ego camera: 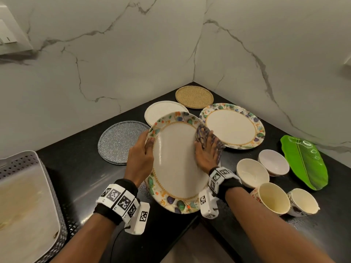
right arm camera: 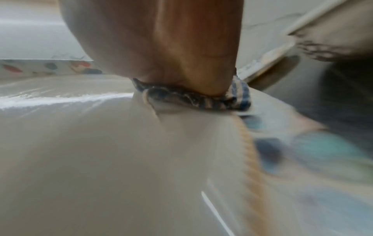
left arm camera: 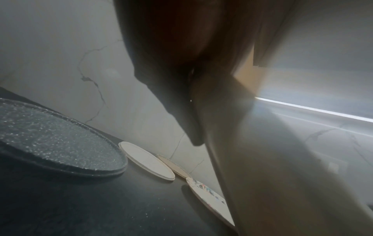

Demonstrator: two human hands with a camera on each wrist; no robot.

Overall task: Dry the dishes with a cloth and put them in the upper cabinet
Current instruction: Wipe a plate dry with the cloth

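The left hand (ego camera: pixel 141 157) is gripping the floral plate (ego camera: pixel 176 162) by its rim, tilted above the table (ego camera: pixel 81 168), while the right hand (ego camera: pixel 206 151) is pressing the checked cloth (ego camera: pixel 202 134) flat against its face, ideally wiping in overlapping strokes out to the rim.

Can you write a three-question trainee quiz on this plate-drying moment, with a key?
1. True or false: the right hand presses a checked cloth onto the floral-rimmed white plate held in the hands.
2. Which hand grips that plate's rim? A left hand; B right hand; C neither.
3. Fill in: the green leaf-shaped tray lies to the ____ of the white bowls.

Key: 1 true; 2 A; 3 right.
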